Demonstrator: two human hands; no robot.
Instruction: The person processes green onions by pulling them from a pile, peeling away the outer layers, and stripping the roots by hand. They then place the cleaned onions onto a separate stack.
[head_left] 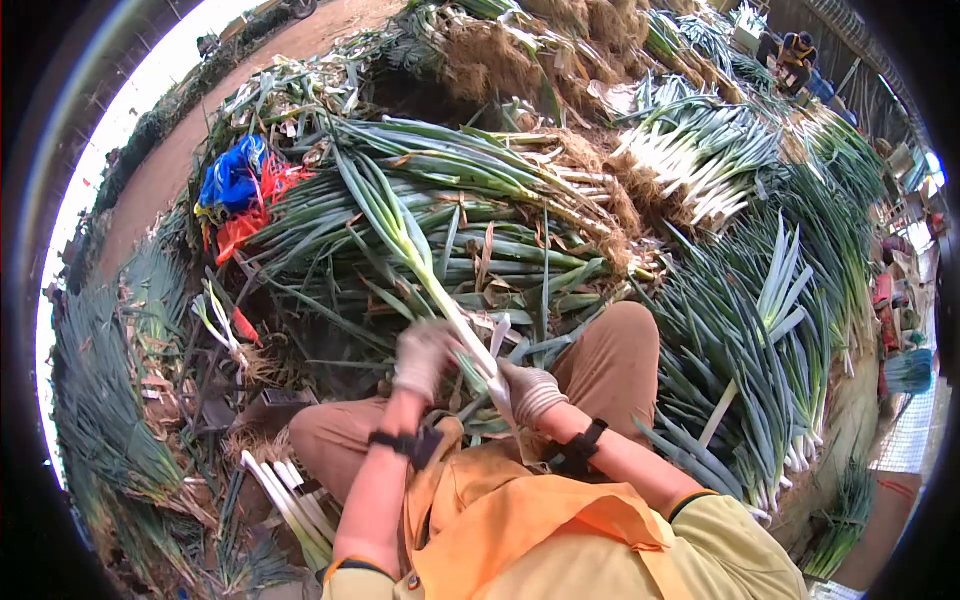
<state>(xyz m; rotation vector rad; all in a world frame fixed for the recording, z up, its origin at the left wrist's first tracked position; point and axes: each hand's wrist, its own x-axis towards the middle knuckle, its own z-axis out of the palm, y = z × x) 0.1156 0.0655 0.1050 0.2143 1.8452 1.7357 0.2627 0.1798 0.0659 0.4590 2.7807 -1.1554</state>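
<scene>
I hold one long leek over my lap; its green leaves fan up and away from me and its white stalk runs down between my hands. My left hand, in a pale glove, is blurred and lies against the stalk's left side. My right hand, also gloved, is closed around the lower white stalk. Both wrists carry black straps. An orange apron covers my front, and my knees in brown trousers spread to either side.
A big heap of untrimmed leeks lies ahead. Trimmed white-stalked leeks are stacked at the back right and more leeks at my right. A few peeled stalks lie by my left knee. Blue and red plastic sits left. Another person sits far back.
</scene>
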